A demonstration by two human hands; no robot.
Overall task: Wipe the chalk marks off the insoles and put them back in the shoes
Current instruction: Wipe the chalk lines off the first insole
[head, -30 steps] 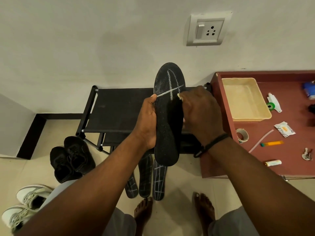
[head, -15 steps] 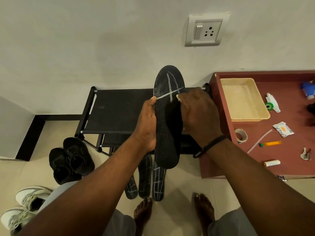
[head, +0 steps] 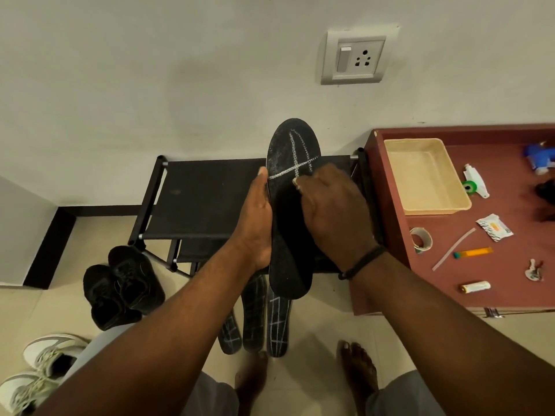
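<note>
Holding one black insole [head: 289,211] upright in the air, above the black rack [head: 207,196] and left of the desk [head: 495,265]. Left hand [head: 258,217] wrapped round its left edge, thumb up along the rim. Right hand [head: 333,208] laid across its face just below the chalk cross, fingers curled, something small and pale seemingly pinched at the fingertips; cannot tell what. Cross plainly there near the toe, so wiping not finished.

Likely trouble: smearing chalk into the fabric instead of lifting it, from rubbing dry. Bending or slipping the insole, from pressing hard against a one-sided hold. Three more marked insoles [head: 255,316] leaning below on the floor, liable to be knocked over. Black shoes [head: 120,283] and white shoes [head: 39,370] at the left: risk of mismatching insoles on return.
</note>
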